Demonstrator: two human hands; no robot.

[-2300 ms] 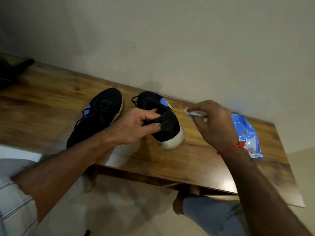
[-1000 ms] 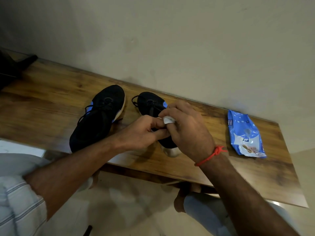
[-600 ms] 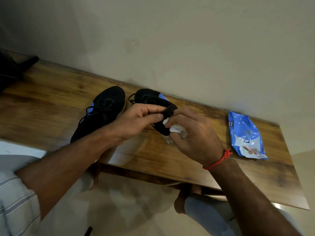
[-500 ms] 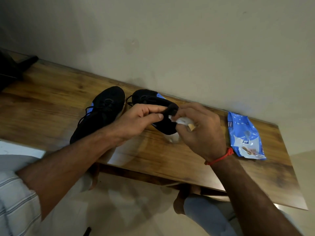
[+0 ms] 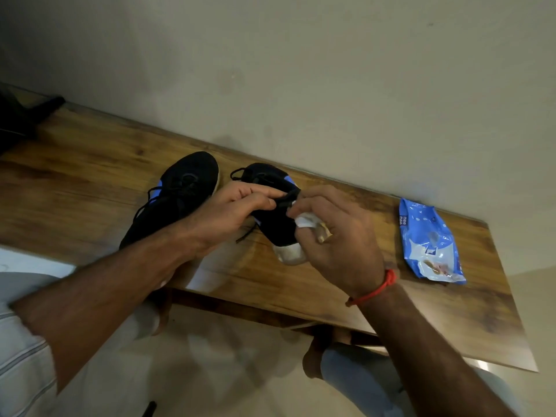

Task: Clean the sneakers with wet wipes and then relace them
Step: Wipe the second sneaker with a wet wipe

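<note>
Two black sneakers with blue accents and pale soles are on the wooden table (image 5: pixel 331 296). The left sneaker (image 5: pixel 180 194) lies flat, laces still threaded. My left hand (image 5: pixel 237 212) grips the collar of the right sneaker (image 5: pixel 276 230), which is tilted with its heel toward me. My right hand (image 5: pixel 334 236) pinches a crumpled white wet wipe (image 5: pixel 307 220) against the sneaker's black heel area. A red thread band circles my right wrist.
A blue pack of wet wipes (image 5: pixel 430 242) lies on the table to the right, close to the wall. A dark object (image 5: pixel 21 118) sits at the far left end. My knees and feet show below the table's front edge.
My right hand brought the wipe from beside the sneaker onto it and has rubbed it across the heel area. My left hand keeps hold of the same sneaker.
</note>
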